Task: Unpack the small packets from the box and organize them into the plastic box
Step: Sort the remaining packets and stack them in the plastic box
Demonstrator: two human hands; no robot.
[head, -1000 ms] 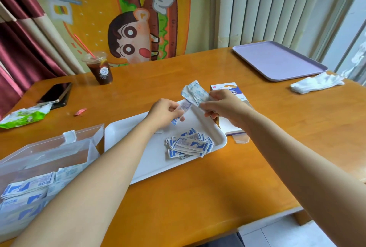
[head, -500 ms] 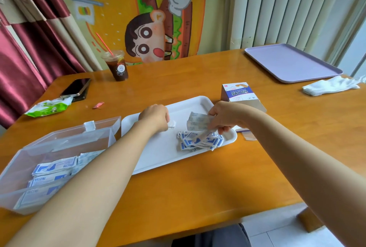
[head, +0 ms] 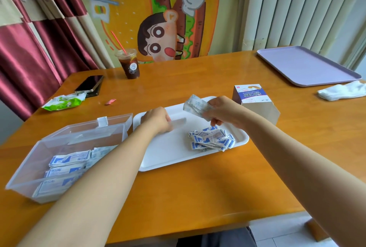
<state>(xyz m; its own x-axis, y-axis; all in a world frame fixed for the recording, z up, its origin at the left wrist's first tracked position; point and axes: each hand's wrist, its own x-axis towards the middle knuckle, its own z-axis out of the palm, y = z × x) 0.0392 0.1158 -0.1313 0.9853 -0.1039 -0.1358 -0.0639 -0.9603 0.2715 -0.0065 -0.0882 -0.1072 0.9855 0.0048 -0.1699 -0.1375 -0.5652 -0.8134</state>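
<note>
Over the white tray (head: 168, 153), right hand (head: 223, 111) pinches a packet bundle (head: 195, 106); left hand (head: 156, 120) curls, grip I cannot tell.

box (head: 250, 95) labelled 创口贴, upside down

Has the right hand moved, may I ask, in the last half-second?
Yes: the right hand lifted off the packet pile toward the far rim of the tray.
</note>
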